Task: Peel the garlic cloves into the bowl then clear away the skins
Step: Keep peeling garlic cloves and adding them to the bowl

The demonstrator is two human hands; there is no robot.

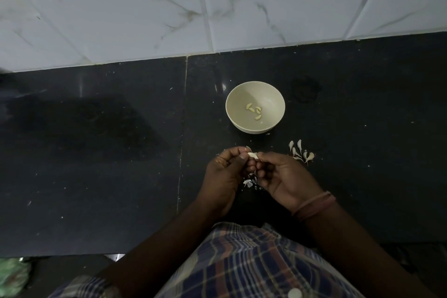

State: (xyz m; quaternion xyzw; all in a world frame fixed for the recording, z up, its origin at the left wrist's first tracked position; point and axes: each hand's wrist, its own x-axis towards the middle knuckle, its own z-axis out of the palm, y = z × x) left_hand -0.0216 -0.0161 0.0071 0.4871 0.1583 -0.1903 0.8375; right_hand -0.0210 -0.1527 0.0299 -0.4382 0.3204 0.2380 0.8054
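Observation:
A cream bowl (271,94) stands on the black counter and holds several peeled garlic cloves (254,110). Below it, my left hand (223,174) and my right hand (283,178) meet fingertip to fingertip, both pinching one garlic clove (253,155) between them. A small heap of unpeeled cloves (301,151) lies to the right of my hands. Loose white skins (249,182) are scattered on the counter under my hands, partly hidden by my fingers.
The black stone counter (96,152) runs to a white marbled tile wall (217,7) at the back. A seam in the counter (182,128) runs just left of the bowl. A green object (12,276) sits below the counter's front edge at the bottom left.

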